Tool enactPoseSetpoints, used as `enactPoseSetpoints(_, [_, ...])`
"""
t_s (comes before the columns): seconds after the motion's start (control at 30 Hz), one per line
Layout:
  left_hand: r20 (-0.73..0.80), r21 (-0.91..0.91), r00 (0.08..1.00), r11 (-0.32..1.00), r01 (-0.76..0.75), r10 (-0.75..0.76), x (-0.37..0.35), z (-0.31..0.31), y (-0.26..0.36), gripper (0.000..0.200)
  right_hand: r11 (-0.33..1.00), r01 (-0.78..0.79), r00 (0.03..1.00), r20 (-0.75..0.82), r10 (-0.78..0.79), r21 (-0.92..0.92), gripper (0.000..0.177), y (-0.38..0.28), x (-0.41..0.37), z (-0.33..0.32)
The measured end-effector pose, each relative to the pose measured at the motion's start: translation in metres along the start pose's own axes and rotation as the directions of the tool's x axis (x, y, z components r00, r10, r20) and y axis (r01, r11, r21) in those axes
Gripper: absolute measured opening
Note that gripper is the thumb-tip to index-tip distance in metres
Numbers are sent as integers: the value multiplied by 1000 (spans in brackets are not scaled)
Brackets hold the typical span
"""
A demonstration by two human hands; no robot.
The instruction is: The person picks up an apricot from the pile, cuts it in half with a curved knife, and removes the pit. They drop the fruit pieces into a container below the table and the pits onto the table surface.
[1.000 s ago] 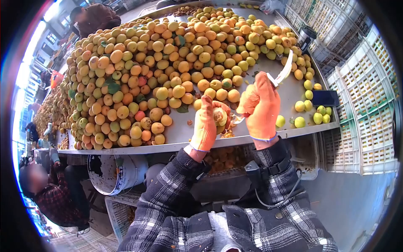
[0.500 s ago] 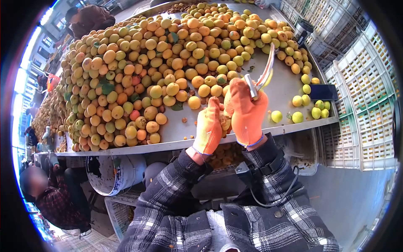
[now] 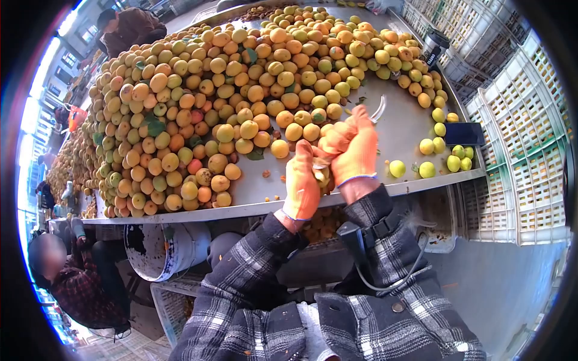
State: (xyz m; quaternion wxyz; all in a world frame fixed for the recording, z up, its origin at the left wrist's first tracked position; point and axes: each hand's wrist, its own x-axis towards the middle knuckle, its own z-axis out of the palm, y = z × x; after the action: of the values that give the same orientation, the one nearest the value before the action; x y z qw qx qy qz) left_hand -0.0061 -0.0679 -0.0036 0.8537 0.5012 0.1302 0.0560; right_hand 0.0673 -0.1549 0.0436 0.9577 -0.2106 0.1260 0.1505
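My left hand [image 3: 302, 183], in an orange knit glove, is closed around an apricot [image 3: 323, 174] at the table's near edge. Only part of that fruit shows, yellow and apparently cut or split. My right hand [image 3: 352, 153], gloved alike, presses against it with fingers wrapped round a slim curved hand tool [image 3: 379, 111]. A shiny curved end of the tool sticks out beyond the knuckles; its working part is hidden. Just past both hands, loose apricots [image 3: 294, 132] lie at the border of a large heap [image 3: 198, 96].
The metal table's raised rim [image 3: 241, 212] runs before me. Greener fruit [image 3: 427, 169] and a dark phone [image 3: 464, 133] lie right, near a black cup [image 3: 435, 45]. White crates [image 3: 512, 144] stand beyond. Below left are a bucket [image 3: 162, 253] and a seated person [image 3: 90, 283].
My right hand has rolled over and come closer to the left, so the tool has swung lower and shows less. The left hand stays nearly in place on the apricot.
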Motion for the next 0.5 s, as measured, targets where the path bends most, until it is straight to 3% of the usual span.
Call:
enactPoseSetpoints(0.07, [-108,-178,991,980,-93,75,9,-3,-23,48,999,32,999,-10,-33,-34,53,2,0,5])
enactPoseSetpoints(0.1, [-111,-169,992,982,-86,68,7,-5,-24,48,999,50,999,2,-50,-23,53,5,-1,3])
enactPoseSetpoints(0.23, [-15,-142,1000,990,6,-8,13,-2,-7,49,999,43,999,-11,-43,14,53,-10,4,1])
enactPoseSetpoints(0.3, [61,-173,993,979,108,-99,12,0,11,56,1000,0,993,118,0,-6,53,-20,4,2])
enactPoseSetpoints(0.33, [-67,-103,988,986,131,-138,15,3,18,62,987,41,989,149,-17,-155,53,-25,0,6])
enactPoseSetpoints(0.37, [14,-98,993,989,114,-113,20,-6,17,65,945,89,979,204,-24,-314,42,-29,-5,6])
enactPoseSetpoints(0.4, [79,-108,988,984,139,-131,23,-14,22,66,809,219,964,246,-95,-546,35,-28,-7,6])
enactPoseSetpoints(0.43, [146,-115,978,979,167,-150,26,-21,26,68,600,334,940,304,-155,-727,29,-26,-8,6])
enactPoseSetpoints(0.47, [143,-114,979,980,163,-146,26,-22,25,68,341,365,931,348,-114,-866,24,-22,-8,5])
enactPoseSetpoints(0.5, [20,-115,991,984,132,-131,22,-13,33,68,340,367,930,350,-111,-866,24,-17,-12,7])
